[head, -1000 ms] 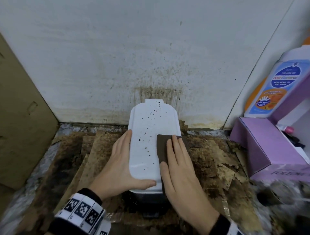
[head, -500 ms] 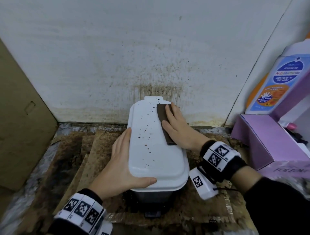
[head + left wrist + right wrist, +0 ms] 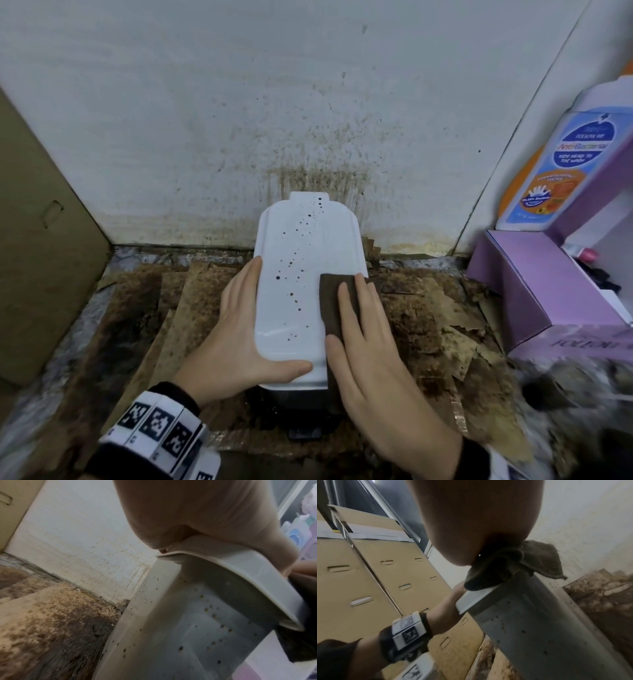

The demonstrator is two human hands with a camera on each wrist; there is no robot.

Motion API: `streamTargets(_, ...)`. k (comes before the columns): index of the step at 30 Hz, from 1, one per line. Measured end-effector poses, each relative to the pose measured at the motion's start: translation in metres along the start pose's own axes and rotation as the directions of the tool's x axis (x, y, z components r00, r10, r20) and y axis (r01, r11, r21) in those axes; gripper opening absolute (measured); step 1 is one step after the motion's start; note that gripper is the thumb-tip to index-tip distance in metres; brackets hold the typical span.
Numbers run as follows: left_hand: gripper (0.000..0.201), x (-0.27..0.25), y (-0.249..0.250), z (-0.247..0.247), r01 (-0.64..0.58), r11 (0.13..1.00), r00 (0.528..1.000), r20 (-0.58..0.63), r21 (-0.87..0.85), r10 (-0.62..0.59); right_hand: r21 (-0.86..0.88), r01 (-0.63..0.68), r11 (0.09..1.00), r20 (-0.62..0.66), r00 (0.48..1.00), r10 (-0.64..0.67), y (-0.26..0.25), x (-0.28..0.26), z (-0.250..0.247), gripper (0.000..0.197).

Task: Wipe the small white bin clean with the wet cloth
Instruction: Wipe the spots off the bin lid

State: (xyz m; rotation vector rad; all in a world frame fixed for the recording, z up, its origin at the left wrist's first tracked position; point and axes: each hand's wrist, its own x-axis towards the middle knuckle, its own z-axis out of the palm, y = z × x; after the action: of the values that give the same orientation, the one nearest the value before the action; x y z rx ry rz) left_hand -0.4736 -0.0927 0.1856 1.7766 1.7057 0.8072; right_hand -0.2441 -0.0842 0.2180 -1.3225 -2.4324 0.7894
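Observation:
The small white bin [image 3: 301, 246] stands against the stained wall, its lid dotted with dark brown specks down the middle. A dark brown wet cloth [image 3: 331, 301] lies on the lid's near right part. My right hand [image 3: 363, 346] presses flat on the cloth with straight fingers. My left hand [image 3: 239, 329] rests along the lid's left edge, its thumb laid across the front corner. In the left wrist view the bin's grey side [image 3: 188, 628] shows more specks below the lid rim. In the right wrist view the cloth [image 3: 513, 563] bunches under my palm over the bin's front corner [image 3: 471, 601].
A purple box [image 3: 548, 284] and a blue-labelled wash bottle [image 3: 561, 164] stand close on the right. A cardboard panel [image 3: 41, 240] leans at the left. The floor is stained, torn cardboard [image 3: 445, 325]. The bin's black pedal [image 3: 303, 433] sticks out toward me.
My right hand has drawn the cloth back along the lid's right side from the far end to the near end. The left hand has stayed put.

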Motion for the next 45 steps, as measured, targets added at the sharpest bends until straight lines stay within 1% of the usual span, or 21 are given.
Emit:
streamTargets(2, 0.152, 0.000, 0.001, -0.002, 0.012, 1.000, 1.000, 0.008, -0.012, -0.012, -0.023, -0.006, 1.000, 0.007, 1.000, 0.006, -0.002, 0.001, -0.001, 0.064)
streamTargets(5, 0.153, 0.000, 0.000, -0.004, 0.015, 1.000, 1.000, 0.020, -0.012, -0.015, -0.083, 0.020, 0.996, 0.043, 0.999, -0.017, 0.006, 0.019, -0.009, 0.066)
streamTargets(8, 0.152, -0.001, 0.001, -0.004, 0.014, 1.000, 1.000, 0.024, -0.027, -0.013, -0.057, 0.024, 0.998, 0.151, 0.988, -0.015, 0.018, 0.053, -0.032, 0.069)
streamTargets(10, 0.151, -0.001, 0.001, -0.005, 0.006, 0.999, 1.000, 0.030, -0.043, -0.005, -0.014, 0.021, 1.000, 0.246, 0.969, -0.017, 0.029, 0.086, -0.051, 0.070)
streamTargets(12, 0.151, 0.000, 0.001, -0.005, 0.005, 0.999, 1.000, 0.029, -0.049, -0.003, -0.003, 0.026, 1.000, 0.314, 0.949, -0.024, 0.039, 0.117, -0.065, 0.071)
streamTargets(14, 0.151, 0.001, 0.001, -0.005, 0.005, 0.999, 0.999, 0.032, -0.052, -0.003, -0.026, 0.031, 0.999, 0.317, 0.948, -0.021, 0.043, 0.143, -0.069, 0.071)
streamTargets(19, 0.151, 0.002, 0.000, -0.006, 0.002, 0.998, 1.000, 0.030, -0.055, -0.001, -0.143, 0.002, 0.990, 0.257, 0.966, 0.036, 0.041, 0.186, -0.070, 0.071)
streamTargets(23, 0.149, 0.002, 0.000, -0.006, -0.019, 0.998, 1.000, 0.024, -0.056, 0.020, -0.226, -0.019, 0.974, 0.286, 0.954, 0.085, 0.037, 0.208, -0.082, 0.070)
streamTargets(26, 0.148, 0.002, 0.001, -0.007, -0.031, 0.998, 0.999, 0.025, -0.062, 0.032, -0.266, 0.019, 0.964, 0.297, 0.953, 0.063, 0.035, 0.217, -0.083, 0.067)
streamTargets(29, 0.149, 0.002, 0.000, -0.006, -0.034, 0.998, 0.999, 0.028, -0.058, 0.036, -0.292, 0.070, 0.954, 0.255, 0.967, 0.007, 0.038, 0.215, -0.079, 0.064)
streamTargets(32, 0.152, 0.002, -0.001, -0.005, -0.018, 0.999, 0.999, 0.029, -0.043, 0.019, -0.284, 0.086, 0.955, 0.218, 0.976, -0.023, 0.041, 0.207, -0.072, 0.062)
streamTargets(35, 0.153, 0.002, -0.001, -0.005, -0.016, 0.999, 1.000, 0.023, -0.036, 0.017, -0.287, 0.119, 0.951, 0.183, 0.981, -0.067, 0.043, 0.188, -0.068, 0.061)
streamTargets(37, 0.153, 0.003, -0.001, -0.005, -0.010, 0.999, 1.000, 0.020, -0.036, 0.011, -0.304, 0.152, 0.941, 0.186, 0.978, -0.098, 0.040, 0.167, -0.066, 0.059)
streamTargets(39, 0.153, 0.002, -0.001, -0.004, -0.008, 0.999, 1.000, 0.018, -0.035, 0.009, -0.254, 0.142, 0.957, 0.143, 0.984, -0.108, 0.035, 0.139, -0.058, 0.059)
streamTargets(42, 0.153, 0.002, 0.000, -0.003, -0.011, 1.000, 1.000, 0.013, -0.028, 0.011, -0.100, 0.079, 0.992, -0.005, 0.997, -0.080, 0.023, 0.087, -0.033, 0.059)
streamTargets(45, 0.154, 0.000, 0.000, -0.001, -0.017, 0.999, 1.000, 0.013, -0.038, 0.018, -0.025, 0.042, 0.999, -0.046, 0.998, -0.043, 0.009, 0.044, -0.013, 0.059)
